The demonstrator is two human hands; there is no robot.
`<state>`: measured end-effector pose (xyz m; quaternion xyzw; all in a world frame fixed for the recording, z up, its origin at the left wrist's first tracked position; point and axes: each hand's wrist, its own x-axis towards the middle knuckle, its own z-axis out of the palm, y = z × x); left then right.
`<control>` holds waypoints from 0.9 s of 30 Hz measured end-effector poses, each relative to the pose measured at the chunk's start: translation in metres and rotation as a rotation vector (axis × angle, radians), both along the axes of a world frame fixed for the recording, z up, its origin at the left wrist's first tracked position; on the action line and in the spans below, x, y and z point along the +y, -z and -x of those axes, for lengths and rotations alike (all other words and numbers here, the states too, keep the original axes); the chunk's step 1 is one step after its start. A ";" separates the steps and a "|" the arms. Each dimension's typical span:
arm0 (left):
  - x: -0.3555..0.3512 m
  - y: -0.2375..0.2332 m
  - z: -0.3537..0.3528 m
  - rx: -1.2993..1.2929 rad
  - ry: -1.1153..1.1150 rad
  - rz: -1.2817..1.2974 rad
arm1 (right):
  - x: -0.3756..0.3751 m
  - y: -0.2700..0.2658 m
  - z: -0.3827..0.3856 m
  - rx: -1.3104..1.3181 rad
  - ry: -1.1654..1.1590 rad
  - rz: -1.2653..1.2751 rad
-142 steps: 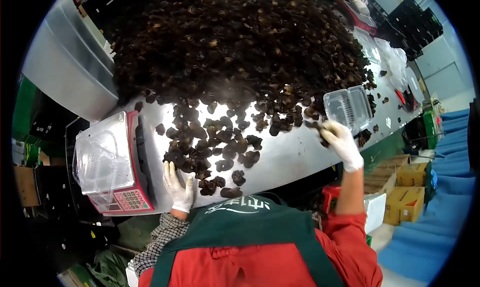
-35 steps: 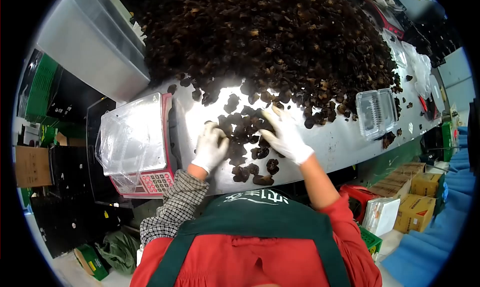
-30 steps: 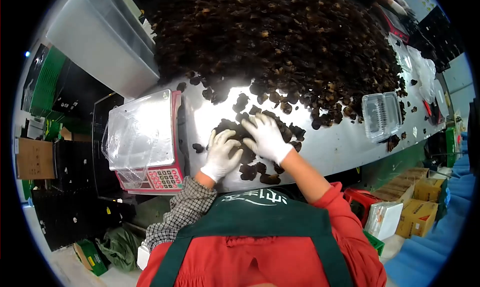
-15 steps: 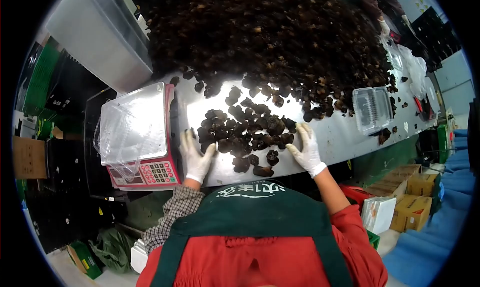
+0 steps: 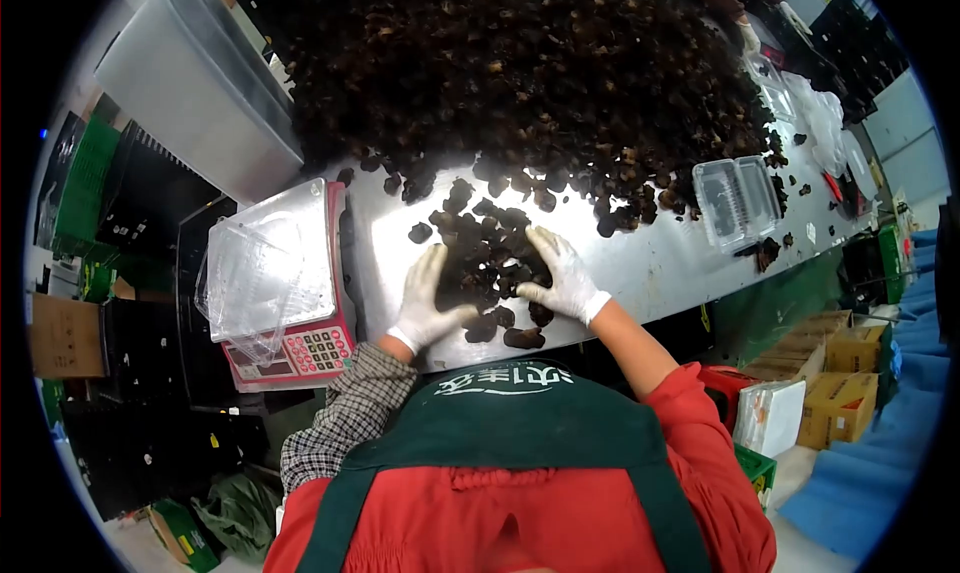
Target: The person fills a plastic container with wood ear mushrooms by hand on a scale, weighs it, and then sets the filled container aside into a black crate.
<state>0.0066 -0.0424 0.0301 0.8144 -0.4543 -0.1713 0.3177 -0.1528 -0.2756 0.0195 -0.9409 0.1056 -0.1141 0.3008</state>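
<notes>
Your left hand (image 5: 425, 298) and right hand (image 5: 560, 278) lay open, fingers spread, flanking the fungus heap (image 5: 490, 263) — gripping nothing. Pieces near the table edge (image 5: 640, 293) risked sliding off if pushed toward you.

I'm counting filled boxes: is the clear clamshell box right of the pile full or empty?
Empty: the clamshell box lies open, both clear halves showing bare ribbed bottoms.

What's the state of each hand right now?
Left hand: open, fingers spread, pressed against the left side of the small mushroom pile.
Right hand: open, flat against the pile's right side, gripping nothing.
</notes>
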 end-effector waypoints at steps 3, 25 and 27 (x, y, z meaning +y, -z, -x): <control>0.015 0.006 0.007 -0.167 0.092 0.020 | 0.009 -0.006 0.016 -0.027 -0.038 0.017; -0.061 0.001 0.010 -0.256 0.246 0.014 | 0.023 -0.004 -0.015 -0.127 -0.017 0.168; -0.084 -0.009 -0.007 0.032 0.163 0.044 | 0.007 -0.014 -0.036 -0.028 0.084 -0.152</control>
